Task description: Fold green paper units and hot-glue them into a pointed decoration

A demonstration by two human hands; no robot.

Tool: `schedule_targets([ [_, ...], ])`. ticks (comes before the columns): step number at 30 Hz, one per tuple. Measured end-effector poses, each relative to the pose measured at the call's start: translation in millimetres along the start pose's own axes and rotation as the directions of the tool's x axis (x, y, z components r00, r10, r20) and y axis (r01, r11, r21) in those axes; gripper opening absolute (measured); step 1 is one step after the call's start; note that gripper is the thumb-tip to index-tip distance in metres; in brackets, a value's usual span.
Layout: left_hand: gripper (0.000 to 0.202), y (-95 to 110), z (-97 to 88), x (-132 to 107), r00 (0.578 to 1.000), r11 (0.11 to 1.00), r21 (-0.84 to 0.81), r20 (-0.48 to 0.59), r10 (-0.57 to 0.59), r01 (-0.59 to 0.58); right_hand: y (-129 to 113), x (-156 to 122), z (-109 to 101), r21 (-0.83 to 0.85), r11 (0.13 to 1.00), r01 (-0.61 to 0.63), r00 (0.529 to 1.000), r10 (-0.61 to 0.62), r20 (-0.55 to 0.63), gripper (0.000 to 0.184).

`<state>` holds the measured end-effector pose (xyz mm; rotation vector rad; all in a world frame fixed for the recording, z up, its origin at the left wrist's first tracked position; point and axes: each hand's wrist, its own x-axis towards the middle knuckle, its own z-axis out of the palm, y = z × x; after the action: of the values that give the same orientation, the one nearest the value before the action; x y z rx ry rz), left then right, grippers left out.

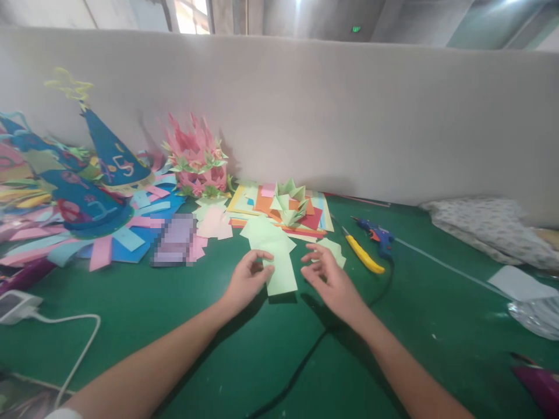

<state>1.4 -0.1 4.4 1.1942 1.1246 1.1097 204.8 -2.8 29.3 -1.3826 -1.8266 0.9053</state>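
My left hand (248, 279) pinches the left edge of a pale green paper strip (279, 269) between thumb and fingers, holding it a little above the table. To the right of the strip, my right hand (327, 279) is apart from it, fingers curved and spread with nothing between them. More pale green paper pieces (262, 227) lie just behind the strip, and another green piece (332, 250) is partly hidden by my right hand. Behind these, a folded green paper ring with pointed tips (290, 202) rests on a stack of coloured paper (323, 210).
A yellow-handled cutter (364, 254) and a blue glue gun (381, 235) lie right, its dark cable running forward under my right arm. Blue cone hats (116, 154), a pink folded-paper crown (196, 154) and a blurred-out phone-like object (174, 240) stand left. A partition (349, 116) closes the back.
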Motion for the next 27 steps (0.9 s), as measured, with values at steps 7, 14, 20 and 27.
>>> schedule_targets([
  [7, 0.022, -11.1, 0.6, -0.5, 0.993, 0.992, 0.091, 0.093, 0.078, -0.086, 13.0, -11.8, 29.2, 0.336, 0.926, -0.172, 0.983, 0.140, 0.117, 0.032],
  [14, 0.035, -8.0, -10.2, 4.7, 0.980, 0.943, 0.284, 0.142, 0.137, -0.172, 12.0, -12.0, 12.8, -0.111, 0.993, 0.042, 0.988, -0.025, 0.153, 0.028],
  [20, 0.035, -0.7, -13.1, 0.4, 0.945, 0.853, 0.445, 0.290, 0.151, -0.272, 12.3, -12.1, 12.5, -0.221, 0.975, 0.021, 0.999, -0.013, 0.035, 0.042],
  [27, 0.017, -4.0, -14.1, 2.1, 0.951, 0.764, 0.580, 0.272, 0.146, -0.283, 21.3, -10.1, 19.1, -0.189, 0.977, 0.099, 0.995, -0.097, 0.019, 0.040],
])
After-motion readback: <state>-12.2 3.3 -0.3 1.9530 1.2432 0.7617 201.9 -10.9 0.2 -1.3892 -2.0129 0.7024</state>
